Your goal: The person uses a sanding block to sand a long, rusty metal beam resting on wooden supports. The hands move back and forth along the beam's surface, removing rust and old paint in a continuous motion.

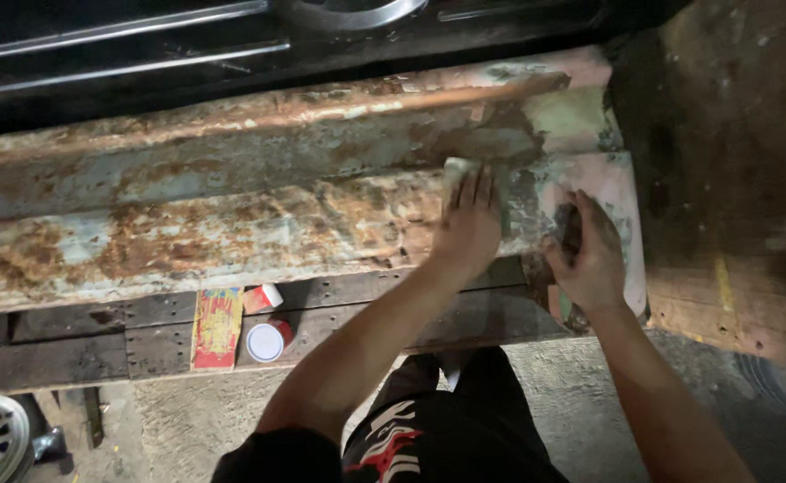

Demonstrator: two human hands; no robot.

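A long rusty metal panel, blotched with flaking pale paint, lies across dark wooden planks above a concrete floor. The left hand lies flat on the panel's right part, fingers stretched out and together, pressing a small greyish pad against the metal. The right hand sits just beside it near the panel's right end, fingers curled around a small dark object I cannot identify. A yellow-red packet and a white-lidded tin rest on the planks.
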